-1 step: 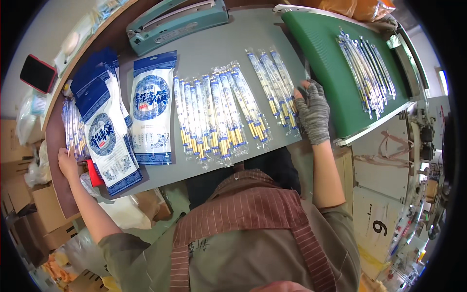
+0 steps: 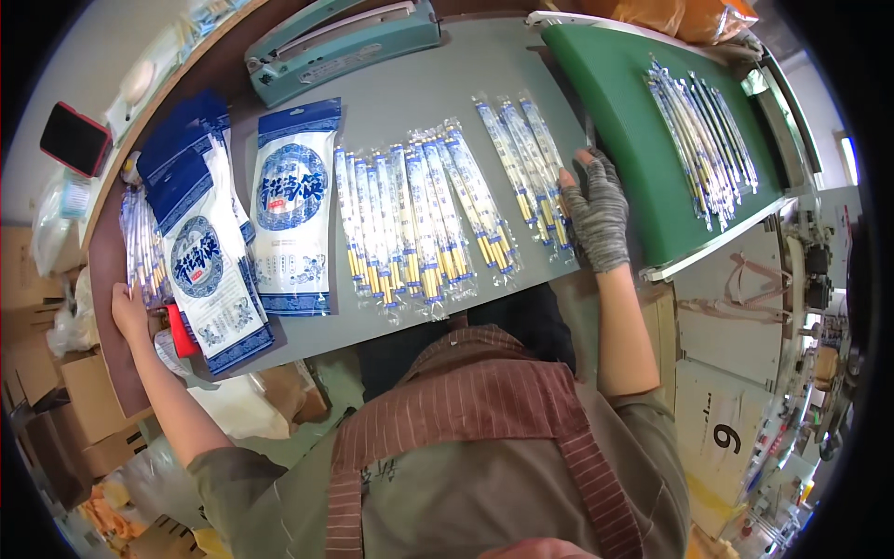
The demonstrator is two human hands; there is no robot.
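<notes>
Resting flat and unclenched, the gloved right hand (image 2: 596, 212) lies on a small bundle of wrapped chopsticks (image 2: 523, 170), clear sleeves showing pale yellow sticks with blue-patterned tops, at the grey bench (image 2: 410, 93) beside the green conveyor belt (image 2: 633, 140). More such sleeves (image 2: 414, 224) fan out mid-bench. The bare left hand (image 2: 130, 312) curls on another chopstick bundle (image 2: 140, 247) by the blue-and-white pouches (image 2: 200, 256) at the bench's left edge.

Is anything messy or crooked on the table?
Nothing is spilled or broken. The clear-wrapped chopstick packs lie fanned out unevenly, and the blue-and-white pouches by the left hand are stacked askew, overhanging the grey table edge.
</notes>
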